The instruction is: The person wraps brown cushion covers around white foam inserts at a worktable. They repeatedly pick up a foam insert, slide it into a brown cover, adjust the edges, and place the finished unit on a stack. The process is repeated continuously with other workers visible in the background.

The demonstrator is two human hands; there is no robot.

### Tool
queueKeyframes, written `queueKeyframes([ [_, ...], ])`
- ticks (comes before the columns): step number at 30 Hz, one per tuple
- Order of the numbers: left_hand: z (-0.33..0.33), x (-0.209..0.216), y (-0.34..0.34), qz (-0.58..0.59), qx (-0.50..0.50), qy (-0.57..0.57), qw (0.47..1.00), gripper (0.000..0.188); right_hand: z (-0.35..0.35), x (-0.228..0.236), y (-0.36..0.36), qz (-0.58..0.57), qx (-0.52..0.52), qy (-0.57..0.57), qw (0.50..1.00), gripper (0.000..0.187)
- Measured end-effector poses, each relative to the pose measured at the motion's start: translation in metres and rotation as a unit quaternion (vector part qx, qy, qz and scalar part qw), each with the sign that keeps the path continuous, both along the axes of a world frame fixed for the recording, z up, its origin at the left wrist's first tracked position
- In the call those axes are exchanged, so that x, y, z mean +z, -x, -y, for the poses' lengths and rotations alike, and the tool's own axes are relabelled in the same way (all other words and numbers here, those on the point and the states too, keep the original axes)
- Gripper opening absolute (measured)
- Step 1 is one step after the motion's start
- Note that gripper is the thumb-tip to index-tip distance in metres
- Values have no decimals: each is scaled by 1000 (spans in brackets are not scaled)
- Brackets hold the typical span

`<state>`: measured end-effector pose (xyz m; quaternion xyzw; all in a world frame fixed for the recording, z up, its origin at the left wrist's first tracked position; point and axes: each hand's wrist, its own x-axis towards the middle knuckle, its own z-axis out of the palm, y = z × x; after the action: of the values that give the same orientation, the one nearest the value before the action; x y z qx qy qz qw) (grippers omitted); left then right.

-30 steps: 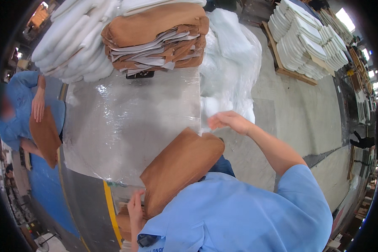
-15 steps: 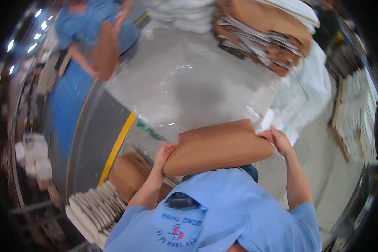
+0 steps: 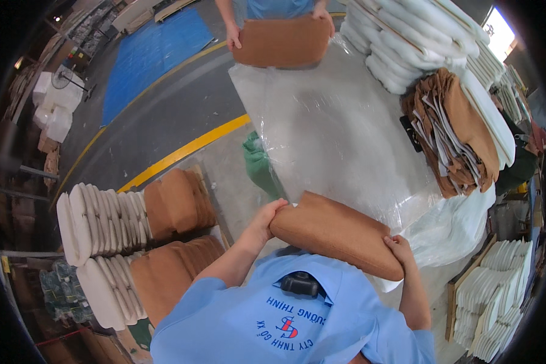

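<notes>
A brown fabric-covered cushion (image 3: 337, 233) is held level in front of my chest, at the near edge of a plastic-covered table (image 3: 340, 133). My left hand (image 3: 270, 217) grips its left end, fingers closed at the corner. At the opposite end my right hand (image 3: 400, 250) pinches the corner, thumb on top. The cushion slants down toward the right, and its underside is hidden. Across the table, a co-worker's hands (image 3: 233, 36) hold another brown cushion (image 3: 282, 42) by its two ends.
Brown cushions (image 3: 176, 203) and off-white cushions (image 3: 100, 218) stand in rows at lower left. Folded brown covers (image 3: 455, 133) and white padding (image 3: 406, 42) are piled on the table's right side. White panels (image 3: 494, 297) stack at far right. Green cloth (image 3: 261, 164) hangs by the table's left edge.
My view has turned left. The cushion in my hands has tilted, its right end now nearer me. The co-worker's brown cushion has gone from upright at the side to level over the table's far edge.
</notes>
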<state>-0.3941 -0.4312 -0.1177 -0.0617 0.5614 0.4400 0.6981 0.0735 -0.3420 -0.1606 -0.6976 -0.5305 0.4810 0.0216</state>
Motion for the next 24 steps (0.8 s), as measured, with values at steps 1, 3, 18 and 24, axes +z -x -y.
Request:
queueKeyframes([
  [1,-5,1,-1,20,22,-23,999,43,6,-2,-3,-13,-22,-8,1000,48],
  [3,-11,2,-1,20,42,-82,996,43,10,1,3,-39,-65,-6,997,50],
  [18,-151,102,-156,-129,-357,-522,764,63,36,13,62,-525,-407,-17,747,77],
  [24,-164,73,-257,-96,-368,-596,707,61,27,40,113,-429,-423,-179,778,74],
])
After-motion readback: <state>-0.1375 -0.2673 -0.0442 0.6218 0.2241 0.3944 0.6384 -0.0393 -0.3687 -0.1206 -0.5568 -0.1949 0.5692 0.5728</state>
